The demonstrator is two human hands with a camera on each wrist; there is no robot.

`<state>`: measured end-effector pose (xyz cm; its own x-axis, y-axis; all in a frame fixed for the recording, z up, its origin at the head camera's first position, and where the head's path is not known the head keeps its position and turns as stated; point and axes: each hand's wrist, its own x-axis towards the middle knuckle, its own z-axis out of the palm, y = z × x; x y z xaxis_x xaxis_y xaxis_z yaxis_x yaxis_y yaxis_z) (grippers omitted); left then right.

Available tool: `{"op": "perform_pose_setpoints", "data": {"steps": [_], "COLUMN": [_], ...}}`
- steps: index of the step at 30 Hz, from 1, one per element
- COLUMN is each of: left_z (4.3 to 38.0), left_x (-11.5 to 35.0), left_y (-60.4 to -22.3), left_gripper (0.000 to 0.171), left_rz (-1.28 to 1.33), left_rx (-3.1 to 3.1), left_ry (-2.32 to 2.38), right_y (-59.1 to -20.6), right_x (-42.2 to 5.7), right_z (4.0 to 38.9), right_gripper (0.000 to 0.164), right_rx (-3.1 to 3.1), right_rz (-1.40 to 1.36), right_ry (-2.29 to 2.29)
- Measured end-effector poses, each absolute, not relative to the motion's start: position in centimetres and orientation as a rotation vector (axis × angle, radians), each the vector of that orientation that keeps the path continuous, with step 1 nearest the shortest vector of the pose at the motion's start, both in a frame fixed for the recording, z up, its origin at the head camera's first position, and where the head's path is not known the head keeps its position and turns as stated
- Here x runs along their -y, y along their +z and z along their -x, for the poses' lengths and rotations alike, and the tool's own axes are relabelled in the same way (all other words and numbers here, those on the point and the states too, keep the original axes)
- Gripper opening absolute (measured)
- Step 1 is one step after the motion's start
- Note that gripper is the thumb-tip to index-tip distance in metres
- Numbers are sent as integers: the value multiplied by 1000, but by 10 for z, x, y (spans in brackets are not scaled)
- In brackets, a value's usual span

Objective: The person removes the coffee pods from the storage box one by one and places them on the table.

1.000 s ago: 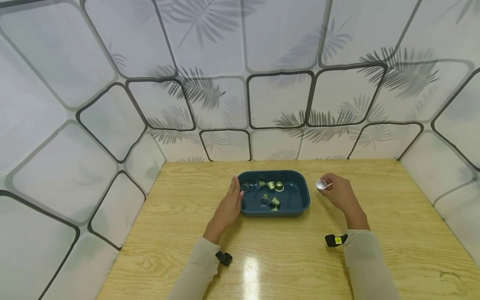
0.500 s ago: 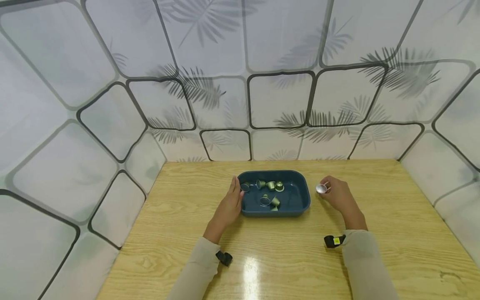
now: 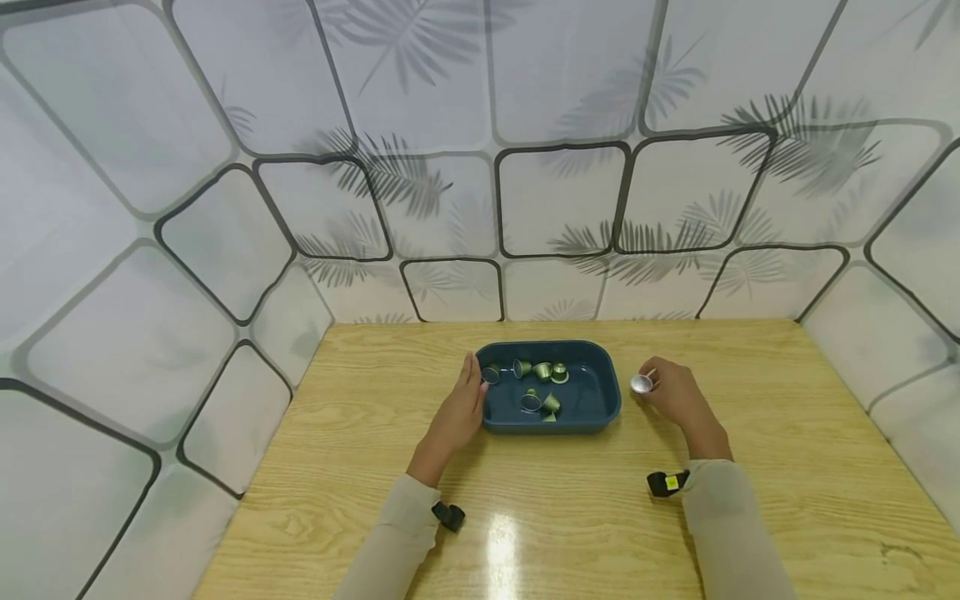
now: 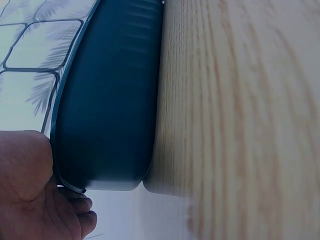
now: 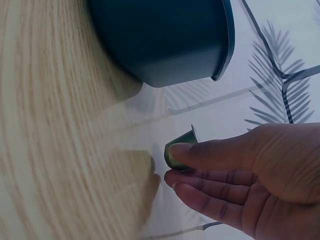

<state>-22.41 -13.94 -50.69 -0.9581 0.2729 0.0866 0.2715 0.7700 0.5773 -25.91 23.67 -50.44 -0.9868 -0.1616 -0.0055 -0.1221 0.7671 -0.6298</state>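
Observation:
My right hand (image 3: 675,394) pinches a green coffee capsule (image 3: 641,384) between thumb and fingers, just right of the dish. Its silvery lid side faces up and left in the head view. The right wrist view shows the capsule's green cup (image 5: 186,139) partly covered by the thumb. A dark blue rectangular dish (image 3: 592,424) stands on the table with several green capsules (image 3: 551,403) lying in it at various angles. Against the dish's left end rests my left hand (image 3: 454,412), its fingers fairly straight. In the left wrist view that hand (image 4: 35,195) touches the dish's corner.
The wooden table (image 3: 570,517) carries the dish near its far side. Patterned pale fabric walls (image 3: 558,200) close off the back and both sides. A black wrist camera (image 3: 448,516) sits at the left cuff, another black camera (image 3: 663,483) at the right.
My right hand has shifted slightly toward me with the capsule, and its lid has tilted a little. The left hand and the dish have stayed in place.

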Motion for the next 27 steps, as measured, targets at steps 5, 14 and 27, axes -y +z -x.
{"op": "perform_pose_setpoints", "data": {"steps": [5,14,27], "left_z": [224,226,228], "left_x": [139,141,143], "left_y": [-507,-508,-510], "left_gripper": [60,59,59], "left_rz": [-444,-443,-473], "left_rx": [-2951,-2949,-2955], "left_ry": [959,942,953], "right_y": [-508,-508,-510], "right_x": [-237,-237,-235], "right_z": [260,260,261], "right_gripper": [28,31,32], "right_rx": [-2886,-2878,-2897], "right_rz": [230,226,234], "right_ry": [-1033,-1030,-1005]}}
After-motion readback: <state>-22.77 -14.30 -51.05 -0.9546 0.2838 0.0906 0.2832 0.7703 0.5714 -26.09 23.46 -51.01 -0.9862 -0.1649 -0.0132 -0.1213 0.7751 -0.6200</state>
